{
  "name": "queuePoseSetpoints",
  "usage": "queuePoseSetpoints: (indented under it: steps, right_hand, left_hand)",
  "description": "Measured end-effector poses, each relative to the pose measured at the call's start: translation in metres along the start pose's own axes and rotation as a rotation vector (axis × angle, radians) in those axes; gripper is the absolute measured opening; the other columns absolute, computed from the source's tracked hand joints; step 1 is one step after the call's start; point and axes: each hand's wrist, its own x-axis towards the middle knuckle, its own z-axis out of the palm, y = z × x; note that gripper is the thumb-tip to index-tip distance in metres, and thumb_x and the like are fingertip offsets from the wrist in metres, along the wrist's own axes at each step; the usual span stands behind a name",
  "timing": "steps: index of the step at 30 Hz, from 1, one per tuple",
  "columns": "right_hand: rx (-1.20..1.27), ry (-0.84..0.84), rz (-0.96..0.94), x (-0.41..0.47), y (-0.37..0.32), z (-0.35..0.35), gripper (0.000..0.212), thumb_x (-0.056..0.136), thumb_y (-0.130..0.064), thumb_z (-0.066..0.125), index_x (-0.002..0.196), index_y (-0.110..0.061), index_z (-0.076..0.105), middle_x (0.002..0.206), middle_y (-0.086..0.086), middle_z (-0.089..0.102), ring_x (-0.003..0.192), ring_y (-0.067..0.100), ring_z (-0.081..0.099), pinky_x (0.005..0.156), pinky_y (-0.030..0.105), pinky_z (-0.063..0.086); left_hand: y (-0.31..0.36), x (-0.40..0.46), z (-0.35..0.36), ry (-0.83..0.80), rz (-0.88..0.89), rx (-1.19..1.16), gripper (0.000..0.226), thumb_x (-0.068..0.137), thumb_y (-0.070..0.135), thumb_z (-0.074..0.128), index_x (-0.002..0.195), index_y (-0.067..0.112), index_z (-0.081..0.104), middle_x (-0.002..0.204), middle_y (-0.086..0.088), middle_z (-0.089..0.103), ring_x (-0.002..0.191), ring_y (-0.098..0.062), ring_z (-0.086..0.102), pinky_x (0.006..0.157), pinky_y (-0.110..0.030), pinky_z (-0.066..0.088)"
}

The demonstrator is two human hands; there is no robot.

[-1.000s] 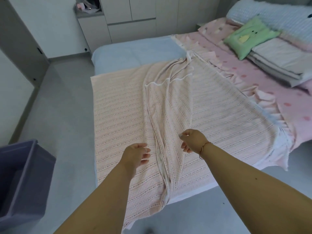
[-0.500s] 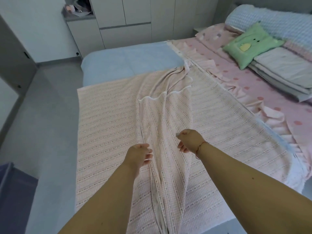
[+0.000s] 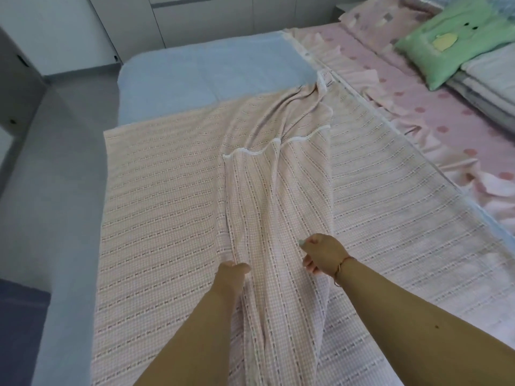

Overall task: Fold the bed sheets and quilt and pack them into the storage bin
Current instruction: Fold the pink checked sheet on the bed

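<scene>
Head view: pink sheet's (image 3: 167, 218) bunched middle fold between both hands, left hand (image 3: 231, 277) and right hand (image 3: 323, 256) fingers each pinching it.

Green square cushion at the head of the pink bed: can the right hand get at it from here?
Probably not without stepping over. The green square cushion lies far beyond the right hand, which pinches the raised fold of the pink checked sheet. Nothing blocks the way.
</scene>
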Motion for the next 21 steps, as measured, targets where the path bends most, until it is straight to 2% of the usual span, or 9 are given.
queuePoseSetpoints:
  steps: [2, 4, 5, 8, 10, 12, 15, 18, 21]
  right_hand:
    - [-0.005, -0.009, -0.002, 0.012, 0.003, -0.004, 0.021, 0.096, -0.030, 0.051, 0.084, -0.013, 0.057, 0.071, 0.010, 0.065, 0.060, 0.020, 0.059, 0.070, 0.036, 0.054]
    - [-0.016, -0.009, 0.000, 0.023, 0.006, -0.011, 0.021, 0.096, -0.028, 0.051, 0.091, -0.010, 0.059, 0.072, 0.010, 0.065, 0.061, 0.020, 0.059, 0.069, 0.035, 0.053]
    - [-0.023, -0.010, 0.003, 0.028, 0.008, -0.016, 0.021, 0.096, -0.028, 0.051, 0.094, -0.009, 0.060, 0.073, 0.010, 0.065, 0.062, 0.020, 0.060, 0.067, 0.034, 0.052]
    - [-0.015, -0.032, 0.017, 0.039, 0.011, -0.030, 0.019, 0.096, -0.027, 0.050, 0.092, -0.011, 0.060, 0.073, 0.010, 0.065, 0.062, 0.021, 0.059, 0.068, 0.035, 0.053]
    - [-0.011, -0.044, 0.027, 0.043, 0.011, -0.039, 0.020, 0.097, -0.028, 0.050, 0.090, -0.011, 0.060, 0.074, 0.011, 0.065, 0.063, 0.022, 0.059, 0.072, 0.038, 0.054]
    - [-0.025, -0.047, 0.033, 0.045, 0.010, -0.050, 0.023, 0.096, -0.027, 0.051, 0.095, -0.007, 0.061, 0.077, 0.013, 0.065, 0.064, 0.022, 0.060, 0.071, 0.037, 0.054]
    - [-0.006, -0.045, 0.024, 0.048, 0.004, -0.066, 0.025, 0.096, -0.027, 0.051, 0.097, -0.004, 0.060, 0.074, 0.012, 0.064, 0.063, 0.021, 0.059, 0.068, 0.034, 0.053]
    - [0.040, -0.041, 0.007, 0.048, -0.005, -0.084, 0.023, 0.096, -0.026, 0.052, 0.094, -0.005, 0.059, 0.070, 0.010, 0.063, 0.059, 0.019, 0.058, 0.068, 0.035, 0.053]
    - [0.145, -0.012, -0.011, 0.047, -0.020, -0.103, 0.025, 0.097, -0.028, 0.050, 0.097, -0.004, 0.058, 0.068, 0.008, 0.060, 0.057, 0.017, 0.054, 0.060, 0.029, 0.048]
  left_hand:
    - [-0.003, 0.014, 0.006, 0.046, 0.011, -0.001, 0.053, 0.087, 0.014, 0.061, 0.135, 0.007, 0.039, 0.117, -0.012, 0.059, 0.100, -0.028, 0.059, 0.085, -0.032, 0.048]
    - [-0.002, 0.027, 0.015, 0.101, 0.031, -0.014, 0.026, 0.092, 0.005, 0.056, 0.115, 0.011, 0.045, 0.084, -0.002, 0.058, 0.071, -0.016, 0.055, 0.058, -0.024, 0.042]
    - [-0.001, 0.033, 0.020, 0.119, 0.023, -0.027, 0.021, 0.091, 0.005, 0.057, 0.110, 0.010, 0.051, 0.078, -0.001, 0.057, 0.066, -0.015, 0.055, 0.054, -0.024, 0.040]
    - [0.009, 0.040, 0.035, 0.112, -0.049, -0.104, 0.020, 0.082, 0.015, 0.066, 0.099, 0.004, 0.064, 0.074, -0.008, 0.064, 0.062, -0.022, 0.060, 0.062, -0.028, 0.049]
    - [0.018, 0.039, 0.045, 0.067, -0.090, -0.190, 0.030, 0.080, 0.014, 0.069, 0.106, 0.000, 0.066, 0.087, -0.013, 0.070, 0.075, -0.028, 0.067, 0.074, -0.042, 0.057]
    - [0.030, 0.033, 0.056, 0.022, -0.070, -0.243, 0.029, 0.084, 0.010, 0.066, 0.112, 0.005, 0.064, 0.098, -0.017, 0.070, 0.085, -0.032, 0.068, 0.080, -0.049, 0.057]
    - [0.047, 0.025, 0.073, -0.034, 0.002, -0.340, 0.027, 0.089, 0.007, 0.063, 0.116, 0.005, 0.063, 0.100, -0.018, 0.071, 0.087, -0.033, 0.069, 0.079, -0.050, 0.058]
    - [0.064, 0.002, 0.098, -0.153, 0.040, -0.424, 0.022, 0.093, 0.002, 0.056, 0.115, 0.003, 0.061, 0.098, -0.017, 0.070, 0.080, -0.030, 0.068, 0.061, -0.037, 0.059]
    - [0.075, -0.023, 0.130, -0.308, 0.080, -0.380, 0.030, 0.093, 0.000, 0.053, 0.123, -0.003, 0.058, 0.097, -0.019, 0.070, 0.078, -0.028, 0.070, 0.065, -0.036, 0.057]
